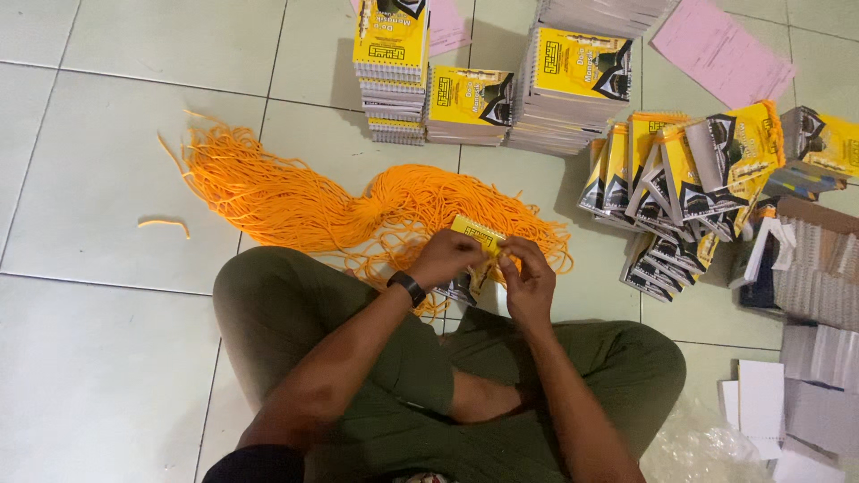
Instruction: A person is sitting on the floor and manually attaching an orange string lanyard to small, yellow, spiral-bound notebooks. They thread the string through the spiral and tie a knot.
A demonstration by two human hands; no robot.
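Note:
I sit cross-legged on a tiled floor. My left hand [445, 258], with a black watch on the wrist, grips a small yellow spiral-bound booklet [475, 234] in front of my knees. My right hand [528, 279] pinches an orange cord at the booklet's right edge. Both hands touch the booklet. A large bundle of orange cords [295, 199] lies spread on the floor just beyond my hands.
Stacks of yellow booklets [474, 98] stand at the back. A loose heap of booklets [689, 179] lies to the right. Pink sheets [723, 49] lie at the top right. White pads [805, 394] and a box sit at the right edge. One stray cord [164, 224] lies left.

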